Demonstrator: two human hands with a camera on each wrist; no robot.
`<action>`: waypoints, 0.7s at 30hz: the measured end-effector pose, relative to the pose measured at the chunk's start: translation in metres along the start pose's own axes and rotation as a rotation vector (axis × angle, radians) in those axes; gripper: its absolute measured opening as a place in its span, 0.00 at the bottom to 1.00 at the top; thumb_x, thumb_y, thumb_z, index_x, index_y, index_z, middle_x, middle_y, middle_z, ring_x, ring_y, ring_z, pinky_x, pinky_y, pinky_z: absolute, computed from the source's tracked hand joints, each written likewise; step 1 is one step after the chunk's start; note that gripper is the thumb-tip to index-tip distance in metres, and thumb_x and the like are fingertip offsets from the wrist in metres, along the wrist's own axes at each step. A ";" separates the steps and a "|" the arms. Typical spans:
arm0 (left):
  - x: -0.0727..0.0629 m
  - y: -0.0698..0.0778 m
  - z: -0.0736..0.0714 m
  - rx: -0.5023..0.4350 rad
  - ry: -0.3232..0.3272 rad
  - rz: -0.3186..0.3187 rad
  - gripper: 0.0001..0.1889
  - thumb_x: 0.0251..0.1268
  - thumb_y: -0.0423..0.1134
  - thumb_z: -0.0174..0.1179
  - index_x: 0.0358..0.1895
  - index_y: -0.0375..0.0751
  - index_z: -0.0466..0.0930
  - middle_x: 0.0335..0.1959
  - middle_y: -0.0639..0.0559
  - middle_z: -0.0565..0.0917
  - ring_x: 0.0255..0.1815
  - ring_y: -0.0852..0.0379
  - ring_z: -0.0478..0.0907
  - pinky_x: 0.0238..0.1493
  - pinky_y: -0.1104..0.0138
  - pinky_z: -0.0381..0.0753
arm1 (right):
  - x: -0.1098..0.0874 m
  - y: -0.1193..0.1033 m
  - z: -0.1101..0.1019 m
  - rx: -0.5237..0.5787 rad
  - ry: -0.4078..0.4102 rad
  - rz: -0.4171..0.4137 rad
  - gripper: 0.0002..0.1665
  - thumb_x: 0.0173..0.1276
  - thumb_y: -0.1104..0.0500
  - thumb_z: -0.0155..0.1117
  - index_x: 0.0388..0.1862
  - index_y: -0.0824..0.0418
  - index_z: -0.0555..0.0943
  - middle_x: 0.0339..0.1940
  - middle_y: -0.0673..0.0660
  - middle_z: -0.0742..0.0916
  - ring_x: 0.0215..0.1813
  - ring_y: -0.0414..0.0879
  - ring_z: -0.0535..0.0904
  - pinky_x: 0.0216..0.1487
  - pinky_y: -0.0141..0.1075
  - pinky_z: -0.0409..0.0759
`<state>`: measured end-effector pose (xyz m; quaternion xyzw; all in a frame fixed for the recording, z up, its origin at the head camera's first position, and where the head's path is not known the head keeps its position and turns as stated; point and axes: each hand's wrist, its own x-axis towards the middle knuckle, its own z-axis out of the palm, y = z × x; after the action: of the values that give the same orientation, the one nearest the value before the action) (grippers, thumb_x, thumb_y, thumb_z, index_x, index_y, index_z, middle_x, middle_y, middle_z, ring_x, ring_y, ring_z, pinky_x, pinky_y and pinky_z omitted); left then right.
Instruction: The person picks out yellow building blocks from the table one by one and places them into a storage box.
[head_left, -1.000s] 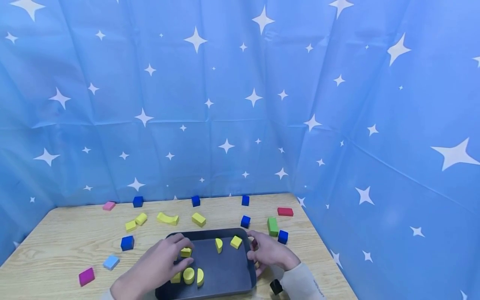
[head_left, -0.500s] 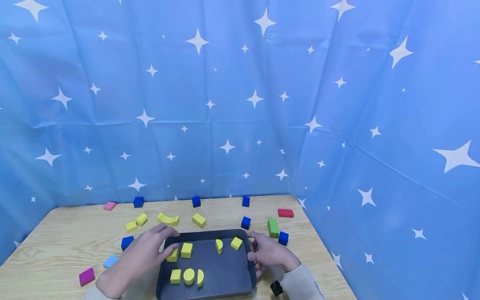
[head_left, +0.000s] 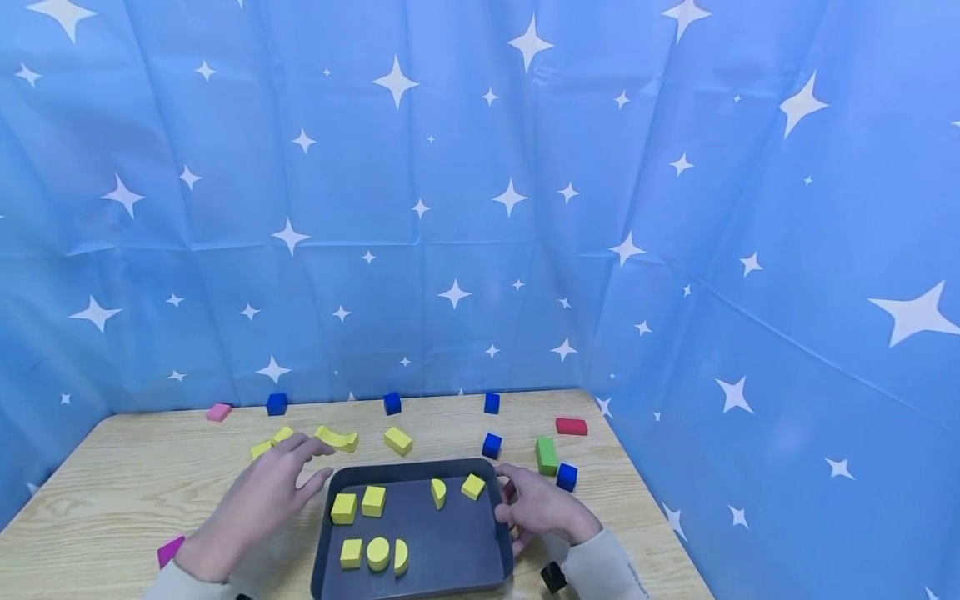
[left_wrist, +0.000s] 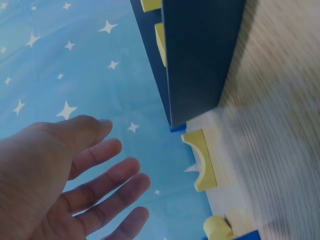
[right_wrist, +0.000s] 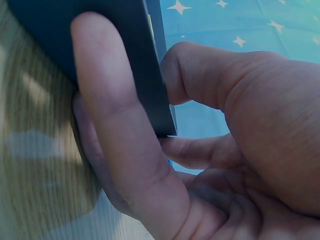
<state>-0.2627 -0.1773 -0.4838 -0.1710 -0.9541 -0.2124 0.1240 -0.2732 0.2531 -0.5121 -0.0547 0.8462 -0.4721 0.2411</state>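
A dark grey tray point(head_left: 450, 537) stands at the front of the table with several yellow blocks in it, among them a cylinder point(head_left: 378, 553) and a half-round block point(head_left: 401, 557). My right hand point(head_left: 543, 504) grips its right wall, thumb over the rim and fingers along the outside; the tray wall point(right_wrist: 152, 90) shows between them in the right wrist view. Left of the tray, my left hand point(head_left: 258, 500) hovers with relaxed, spread fingers, holding nothing. Beyond its fingertips lie a yellow arch block point(head_left: 337, 438) and two small yellow blocks, one of them a cylinder point(head_left: 282, 434), partly hidden by the hand.
Behind the tray are a yellow block point(head_left: 398, 441) and blue cubes, one point(head_left: 491, 445) near its far right corner. A green block point(head_left: 546, 456) and a red block point(head_left: 572, 427) lie right. A magenta block point(head_left: 171, 551) is by my left forearm. A starred blue curtain point(head_left: 450, 208) encloses the table.
My left hand has drawn out of the tray, leftward and away from me, uncovering the yellow blocks at the tray's left end. My right hand keeps its grip on the tray.
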 end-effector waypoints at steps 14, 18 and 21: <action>0.004 -0.031 -0.003 0.084 0.124 -0.027 0.16 0.74 0.36 0.80 0.60 0.37 0.92 0.54 0.36 0.93 0.33 0.56 0.84 0.34 0.55 0.89 | 0.001 0.002 0.001 -0.007 0.008 -0.003 0.39 0.83 0.66 0.71 0.89 0.58 0.73 0.53 0.63 0.85 0.37 0.52 0.89 0.33 0.45 0.96; 0.006 -0.039 -0.006 0.098 0.102 -0.071 0.17 0.75 0.35 0.78 0.60 0.34 0.91 0.56 0.29 0.91 0.34 0.52 0.86 0.33 0.54 0.89 | 0.001 0.002 0.000 -0.008 0.009 -0.007 0.39 0.83 0.66 0.71 0.89 0.58 0.73 0.53 0.63 0.85 0.38 0.52 0.89 0.33 0.45 0.96; 0.007 -0.045 -0.008 0.105 0.081 -0.112 0.19 0.75 0.36 0.77 0.62 0.30 0.89 0.57 0.26 0.90 0.35 0.48 0.87 0.32 0.51 0.90 | 0.001 0.001 0.001 -0.005 0.007 -0.007 0.39 0.83 0.66 0.71 0.89 0.58 0.73 0.52 0.63 0.85 0.38 0.52 0.89 0.33 0.45 0.96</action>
<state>-0.2844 -0.2169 -0.4911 -0.1020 -0.9662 -0.1752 0.1594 -0.2734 0.2533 -0.5136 -0.0567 0.8480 -0.4711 0.2361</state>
